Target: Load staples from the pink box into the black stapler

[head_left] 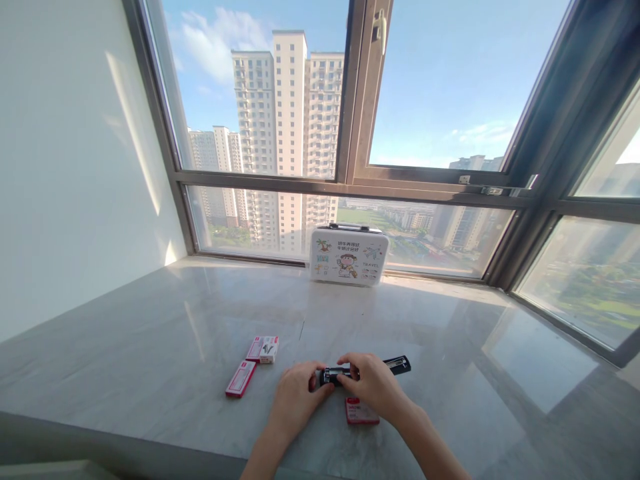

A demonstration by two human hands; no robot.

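A black stapler (399, 365) lies on the marble-look sill, swung open, its long arm reaching out to the right behind my right hand. Thumb and fingers of my left hand (299, 395) are closed around the stapler's left end. My right hand (374, 383) bends over the middle with its fingertips pinching down on the stapler; its palm hides part of the body. Whether a small staple strip sits between those fingertips cannot be made out. Just below my right hand lies a red-and-white staple box (362, 412), partly covered by the hand.
Left of my hands lie a red-and-white box (241, 379), another like it (254, 348), and a small white box (269, 349) with a stapler picture. A white cartoon-printed case (349, 257) stands at the window. The sill's front edge (125, 440) runs near me.
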